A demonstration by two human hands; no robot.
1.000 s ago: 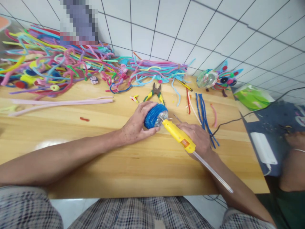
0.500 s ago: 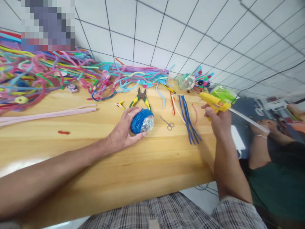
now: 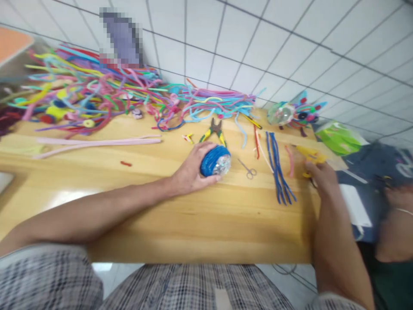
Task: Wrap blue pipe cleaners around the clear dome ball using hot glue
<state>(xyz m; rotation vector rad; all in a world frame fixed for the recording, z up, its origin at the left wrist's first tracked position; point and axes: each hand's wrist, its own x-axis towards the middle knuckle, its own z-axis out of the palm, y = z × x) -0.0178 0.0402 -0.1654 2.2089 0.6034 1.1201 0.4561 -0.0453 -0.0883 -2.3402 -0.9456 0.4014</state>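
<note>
1. Head view, obscured: the right hand (image 3: 322,174) is blurred at the yellow glue gun (image 3: 311,154); whether its fingers grip or loosen, I cannot tell. A co-worker's arm (image 3: 395,224) is cut off at right.
2. Head view, changed: half a second ago the gun was raised; now it is low beside the pink stem (image 3: 290,160). The left hand's (image 3: 190,172) fingers and thumb still clasp the blue-wrapped ball (image 3: 211,161), before the pliers.
3. Head view, counted: one ball, one gun, one pliers (image 3: 215,128), one scissors (image 3: 248,168).

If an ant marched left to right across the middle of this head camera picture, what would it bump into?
Small red piece → blue-wrapped ball in the left hand → little scissors → blue fuzzy strips → right hand with the yellow glue gun → white oblong thing.
</note>
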